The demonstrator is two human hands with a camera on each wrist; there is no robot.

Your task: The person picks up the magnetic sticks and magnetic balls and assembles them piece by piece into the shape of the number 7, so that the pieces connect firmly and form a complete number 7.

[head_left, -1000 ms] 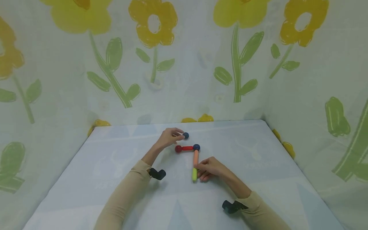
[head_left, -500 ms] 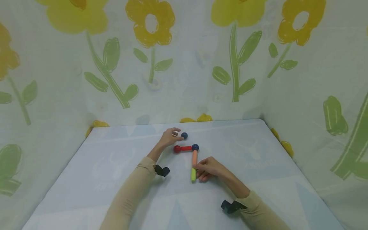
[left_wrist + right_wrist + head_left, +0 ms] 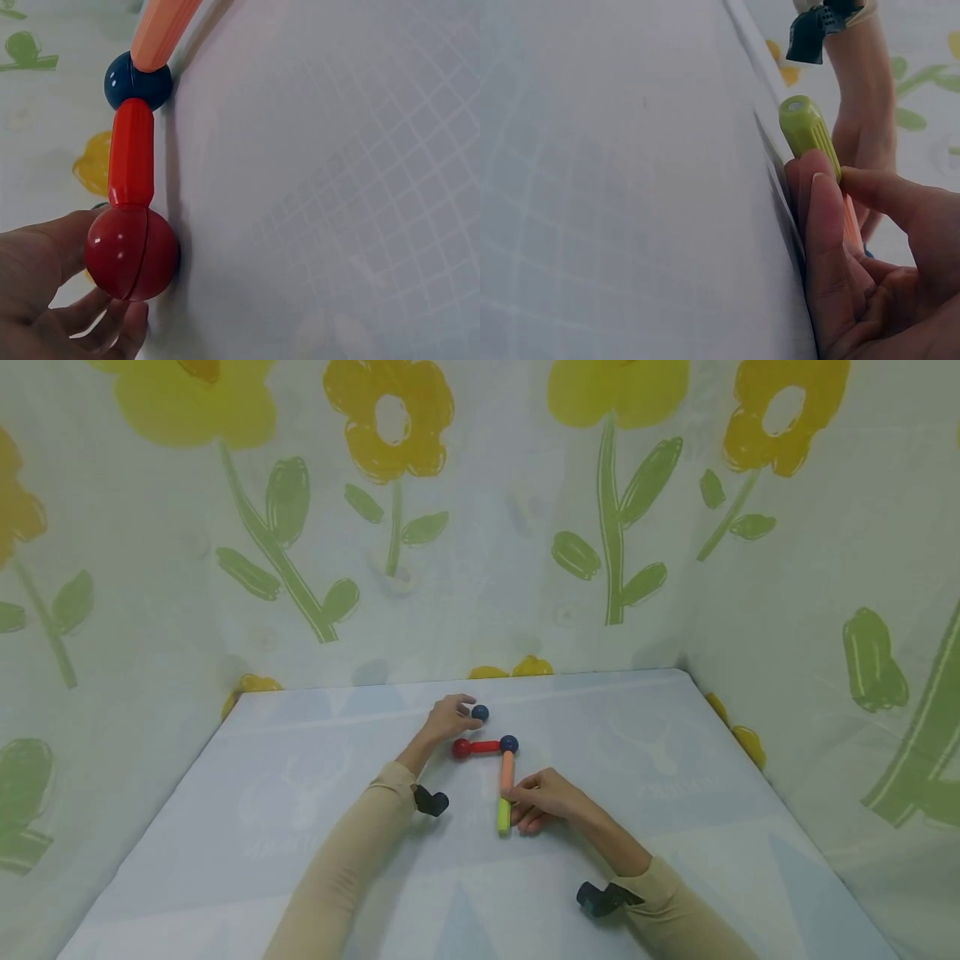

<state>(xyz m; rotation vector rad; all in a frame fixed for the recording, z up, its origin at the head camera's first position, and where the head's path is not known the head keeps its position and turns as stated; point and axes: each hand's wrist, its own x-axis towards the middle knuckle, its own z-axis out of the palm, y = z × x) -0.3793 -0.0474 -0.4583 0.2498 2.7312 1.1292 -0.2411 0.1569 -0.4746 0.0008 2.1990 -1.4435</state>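
Observation:
My left hand point(image 3: 447, 719) is beside a loose dark blue ball point(image 3: 481, 713), with thumb and index finger spread toward it; whether they touch it cannot be told. In the left wrist view that ball is almost hidden behind a red ball point(image 3: 131, 253). A red magnetic rod point(image 3: 485, 747) joins the red ball to another blue ball point(image 3: 509, 744). From there an orange rod point(image 3: 507, 768) runs toward the person, in line with a yellow-green magnetic rod point(image 3: 504, 818). My right hand point(image 3: 549, 800) pinches the yellow-green rod near where it meets the orange one.
A pale patterned cloth covers the table point(image 3: 637, 860). Flower-printed curtains point(image 3: 495, 527) stand along its back and sides. Dark wrist cameras point(image 3: 600, 899) sit on both wrists, close over the table.
My left hand has shifted slightly, its fingers spreading and then drawing a little nearer the loose blue ball. My right hand keeps its hold on the rod; the joined pieces stay in place.

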